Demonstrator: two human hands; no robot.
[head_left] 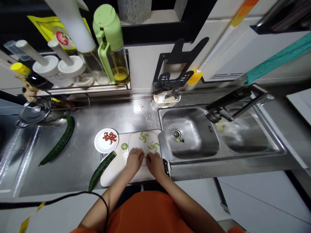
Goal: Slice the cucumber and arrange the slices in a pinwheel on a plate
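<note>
My left hand [135, 159] and my right hand [155, 164] meet over the near part of a white square plate [134, 139], fingertips pinched close together. A small pale-green bit shows between them, too small to name surely. Thin cucumber slices form two pinwheels on the plate, one far pinwheel [143, 137] and one nearer pinwheel [153, 146] just beyond my right hand. Under the plate lies a white cutting board [114, 174]. A round cucumber piece [124, 146] and a cut cucumber [102, 170] rest on its left side. Beside my right hand is a knife [166, 166] with a black handle.
A white round plate [99, 141] holds small red pieces. Farther left lies a whole cucumber [59, 142] near a lidded pot [36, 111]. On the right are a double sink [189, 129] and a faucet [230, 102]. An oil bottle [109, 42] stands on the rack behind.
</note>
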